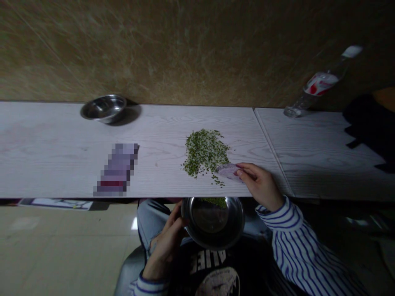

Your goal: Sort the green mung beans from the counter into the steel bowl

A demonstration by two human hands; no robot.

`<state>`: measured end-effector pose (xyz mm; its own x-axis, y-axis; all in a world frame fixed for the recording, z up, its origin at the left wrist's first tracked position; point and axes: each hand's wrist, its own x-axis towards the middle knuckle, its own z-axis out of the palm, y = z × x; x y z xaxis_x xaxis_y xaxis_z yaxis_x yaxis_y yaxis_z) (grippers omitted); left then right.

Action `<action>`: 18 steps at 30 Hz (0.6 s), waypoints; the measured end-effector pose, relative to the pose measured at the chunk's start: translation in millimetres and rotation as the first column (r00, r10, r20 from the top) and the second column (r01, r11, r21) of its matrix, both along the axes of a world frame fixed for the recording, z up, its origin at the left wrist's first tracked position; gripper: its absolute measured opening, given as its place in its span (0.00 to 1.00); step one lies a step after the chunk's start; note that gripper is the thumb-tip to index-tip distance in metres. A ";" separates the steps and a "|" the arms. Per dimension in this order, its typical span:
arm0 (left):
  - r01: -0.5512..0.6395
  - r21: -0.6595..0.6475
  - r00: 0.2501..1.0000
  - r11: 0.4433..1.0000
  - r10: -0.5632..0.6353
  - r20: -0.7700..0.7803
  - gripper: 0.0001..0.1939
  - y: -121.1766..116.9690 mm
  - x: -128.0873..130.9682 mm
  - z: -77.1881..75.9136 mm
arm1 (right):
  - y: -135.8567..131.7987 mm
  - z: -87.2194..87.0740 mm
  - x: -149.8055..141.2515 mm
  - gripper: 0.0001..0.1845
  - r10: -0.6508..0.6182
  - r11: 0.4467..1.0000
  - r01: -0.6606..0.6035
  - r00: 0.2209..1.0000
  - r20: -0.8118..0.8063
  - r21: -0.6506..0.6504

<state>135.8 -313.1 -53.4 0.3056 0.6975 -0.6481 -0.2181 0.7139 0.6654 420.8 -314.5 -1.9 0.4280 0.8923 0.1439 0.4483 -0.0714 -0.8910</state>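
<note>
Small green beans [205, 150] lie spread in a loose patch on the white wood-grain table [160, 164]. Between thumb and fingers, my right hand [262, 183] pinches a thin, pale purple, see-through card-like piece [227, 170]. Its far end touches the near right side of the beans, where several stray ones lie. Below the table's front edge, my left hand [173, 232] grips the left rim of a steel bowl [236, 232] above my lap. More green beans show inside the bowl at its far side, partly hidden by the table edge.
Another steel bowl [105, 109] stands at the back left by the wall. A pixelated flat object [115, 170] lies left of the beans. At the back right stands a clear plastic bottle [321, 84], with dark fabric [370, 123] beside it. A seam [273, 150] crosses the table.
</note>
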 end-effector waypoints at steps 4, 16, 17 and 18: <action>-0.015 -0.003 1.000 1.000 0.015 -0.019 0.35 0.9 -2.4 -0.7 | 3.7 3.1 1.3 0.17 -0.004 1.000 0.004 1.000 0.014 0.011; -0.036 0.036 0.999 0.999 0.035 0.009 0.32 4.1 -6.9 -0.4 | 1.0 4.3 -1.2 0.15 0.085 0.996 -0.084 0.996 0.029 -0.020; -0.028 0.043 0.999 0.999 0.028 0.019 0.32 4.2 -7.1 -0.9 | 1.4 4.0 -0.6 0.14 0.085 0.996 -0.084 0.996 0.028 -0.020; -0.022 0.048 0.999 0.999 0.021 0.026 0.32 4.3 -7.3 -1.4 | 2.3 3.4 -0.3 0.14 0.084 0.996 -0.083 0.996 0.027 -0.016</action>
